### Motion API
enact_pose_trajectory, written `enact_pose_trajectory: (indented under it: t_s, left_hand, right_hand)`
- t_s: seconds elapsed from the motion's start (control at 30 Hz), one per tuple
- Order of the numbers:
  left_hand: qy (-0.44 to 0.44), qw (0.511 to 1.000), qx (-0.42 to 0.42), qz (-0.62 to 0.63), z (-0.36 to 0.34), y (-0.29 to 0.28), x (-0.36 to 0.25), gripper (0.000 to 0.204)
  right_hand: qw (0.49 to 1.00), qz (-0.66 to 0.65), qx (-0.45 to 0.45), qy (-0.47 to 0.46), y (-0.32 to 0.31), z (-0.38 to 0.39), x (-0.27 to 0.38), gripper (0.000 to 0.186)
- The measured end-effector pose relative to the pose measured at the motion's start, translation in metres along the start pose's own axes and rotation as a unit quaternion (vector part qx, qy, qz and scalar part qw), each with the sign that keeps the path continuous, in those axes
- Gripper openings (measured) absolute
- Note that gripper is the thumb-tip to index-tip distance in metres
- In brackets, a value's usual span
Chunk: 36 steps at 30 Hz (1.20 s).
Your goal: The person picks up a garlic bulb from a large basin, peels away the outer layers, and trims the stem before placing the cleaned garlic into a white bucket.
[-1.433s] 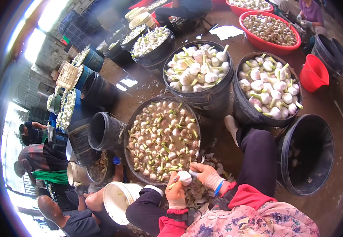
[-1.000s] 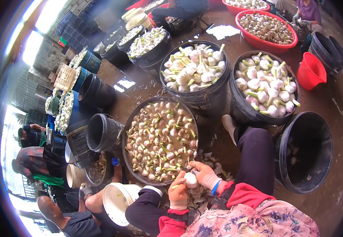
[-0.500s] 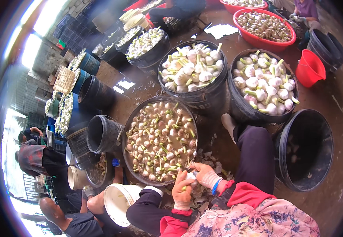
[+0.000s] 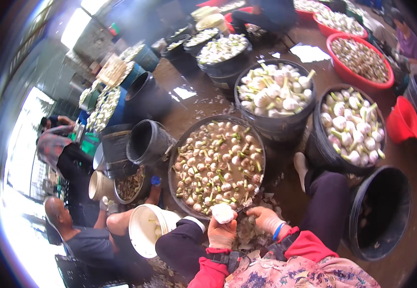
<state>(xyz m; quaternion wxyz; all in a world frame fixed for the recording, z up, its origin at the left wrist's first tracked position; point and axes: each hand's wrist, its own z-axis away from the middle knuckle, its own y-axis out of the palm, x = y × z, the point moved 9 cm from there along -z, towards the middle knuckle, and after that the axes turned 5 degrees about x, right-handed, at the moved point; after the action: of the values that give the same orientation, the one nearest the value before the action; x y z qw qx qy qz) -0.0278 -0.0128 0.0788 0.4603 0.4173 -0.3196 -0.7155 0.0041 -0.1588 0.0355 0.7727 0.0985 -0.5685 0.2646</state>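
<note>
- The left hand (image 4: 221,234) is curled up around one garlic bulb (image 4: 223,213), with the bulb poking out at the top of the fingers.
- The right hand (image 4: 266,220) is just beside it, not touching the bulb. Its fingers are partly bent — I can't tell if it has hold of anything.
- To clean a bulb well, I think it helps to hold it snug but soft, so it won't slip or bruise.
- It should also help to turn the bulb bit by bit, and to pull dirty skin off gently, down toward the skin scraps (image 4: 251,234) under the hands.
- The held bulb is round and very white. It is so bright that I can't see small marks on it.
- The bulbs in the big tub (image 4: 171,173), just past the hands, look browner — many have short green stems, and they sit in muddy water.
- A white bucket (image 4: 171,217) is near the left hand, on its left side.
</note>
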Motion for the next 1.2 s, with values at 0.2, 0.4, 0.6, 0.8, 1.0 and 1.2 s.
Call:
enact_pose_trajectory:
  t_s: [0.2,0.4,0.6,0.8,1.0,1.2]
  left_hand:
    - [-0.014,0.989,-0.117,-0.088,-0.002,-0.055,-0.006,0.026]
    - [0.112,0.987,-0.111,-0.032,0.011,-0.059,-0.059,0.025]
    - [0.524,0.843,-0.082,0.088,0.073,-0.038,-0.234,0.045]
    - [0.452,0.880,-0.126,0.071,0.014,-0.038,-0.235,0.034]
    - [0.187,0.939,-0.225,-0.178,-0.173,-0.071,-0.202,0.029]
    - [0.201,0.532,-0.294,-0.768,-0.310,-0.062,-0.270,0.029]
  right_hand:
    - [0.978,0.104,0.094,0.151,0.011,0.001,-0.021,0.025]
    - [0.957,0.190,0.112,0.190,0.011,-0.003,-0.030,0.028]
    - [0.944,0.299,0.108,0.094,0.017,-0.024,-0.052,0.028]
    - [0.970,0.137,0.110,0.166,0.020,-0.023,-0.045,0.032]
    - [0.962,-0.038,0.051,0.266,0.021,-0.017,-0.074,0.038]
    - [0.971,0.228,-0.020,-0.065,0.027,-0.031,-0.055,0.023]
